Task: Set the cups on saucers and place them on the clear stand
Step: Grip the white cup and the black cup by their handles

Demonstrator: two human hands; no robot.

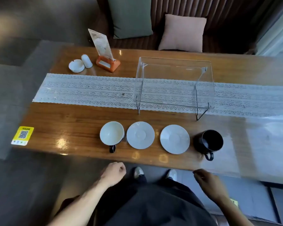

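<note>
Four pieces stand in a row near the table's front edge: a cup with a white inside and a dark handle (111, 134), a white saucer (140, 135), a second white saucer (174, 139), and a black cup (210, 141) at the right. Both saucers are bare. The clear stand (174, 84) rises behind them on the lace runner, with nothing on its top. My left hand (113, 172) hovers below the table edge, fingers curled in, holding nothing. My right hand (206, 180) hangs just under the edge, fingers loosely curled, also holding nothing.
A wooden table (72, 124) carries a white lace runner (88, 88). At the back left stand a white ashtray (76, 66), a small white shaker (87, 61) and a menu card in an orange base (104, 53). A yellow QR sticker (22, 135) lies at the left. Cushions sit behind.
</note>
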